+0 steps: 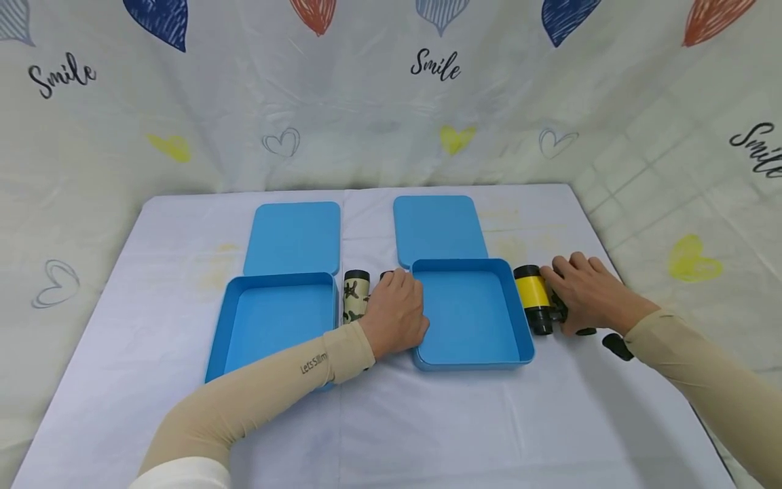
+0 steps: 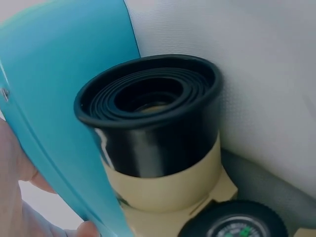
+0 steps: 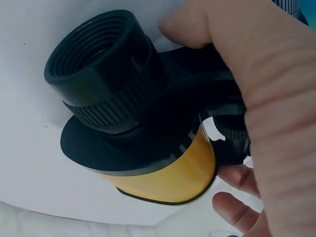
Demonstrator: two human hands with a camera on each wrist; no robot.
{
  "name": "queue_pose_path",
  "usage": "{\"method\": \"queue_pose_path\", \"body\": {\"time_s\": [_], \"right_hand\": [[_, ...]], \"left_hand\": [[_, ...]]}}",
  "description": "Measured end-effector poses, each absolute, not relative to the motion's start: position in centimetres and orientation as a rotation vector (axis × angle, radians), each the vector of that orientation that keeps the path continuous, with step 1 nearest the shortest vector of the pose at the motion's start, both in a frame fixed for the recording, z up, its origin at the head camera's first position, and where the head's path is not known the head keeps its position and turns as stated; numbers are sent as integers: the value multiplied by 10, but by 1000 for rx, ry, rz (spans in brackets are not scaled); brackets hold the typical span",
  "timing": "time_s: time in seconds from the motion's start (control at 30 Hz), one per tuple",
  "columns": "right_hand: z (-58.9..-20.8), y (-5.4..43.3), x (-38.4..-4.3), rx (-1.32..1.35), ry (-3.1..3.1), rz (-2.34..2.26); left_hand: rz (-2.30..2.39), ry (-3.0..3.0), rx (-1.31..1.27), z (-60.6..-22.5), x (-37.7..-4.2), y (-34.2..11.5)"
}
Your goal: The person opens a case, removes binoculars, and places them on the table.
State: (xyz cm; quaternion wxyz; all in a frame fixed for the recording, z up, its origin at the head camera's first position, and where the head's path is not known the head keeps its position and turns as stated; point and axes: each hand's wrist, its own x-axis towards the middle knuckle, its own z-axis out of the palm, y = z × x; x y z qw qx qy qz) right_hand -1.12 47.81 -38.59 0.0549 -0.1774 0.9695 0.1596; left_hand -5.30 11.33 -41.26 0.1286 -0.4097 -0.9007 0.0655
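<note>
My left hand [image 1: 396, 314] holds the left wall of the right blue box [image 1: 473, 365], fingers at its rim. Beside that wall, partly hidden under the hand and wrist, are camouflage binoculars [image 1: 354, 299]. The left wrist view shows their black eyepiece [image 2: 148, 143] and a small compass [image 2: 242, 227] close to the blue wall. My right hand [image 1: 586, 292] grips yellow and black binoculars [image 1: 533, 292] at the right box's right side. In the right wrist view, a ribbed eyepiece [image 3: 94, 64] and the yellow barrel [image 3: 173, 177] show, with the thumb and fingers around the body.
Another blue box [image 1: 271, 319] stands to the left, partly covered by my left forearm. Two flat blue lids [image 1: 293, 238] [image 1: 436, 227] lie behind the boxes. A small black piece [image 1: 617, 346] lies near my right wrist. A patterned curtain [image 1: 366, 102] hangs behind the white-covered table [image 1: 427, 428].
</note>
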Motion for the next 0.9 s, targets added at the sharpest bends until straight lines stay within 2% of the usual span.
{"method": "queue_pose_path", "body": {"time_s": [0.27, 0.47, 0.73, 0.9], "right_hand": [[-384, 483, -10, -463, 2922, 437], [-368, 484, -10, -290, 2860, 302], [-338, 490, -12, -151, 2887, 280], [-335, 496, -7, -94, 3013, 284]], "left_hand": [[51, -2502, -1218, -413, -58, 108], [37, -2508, -1272, -392, -78, 86], [-25, -2550, -1161, -369, -111, 24], [-154, -2531, -1041, -366, -127, -25]]}}
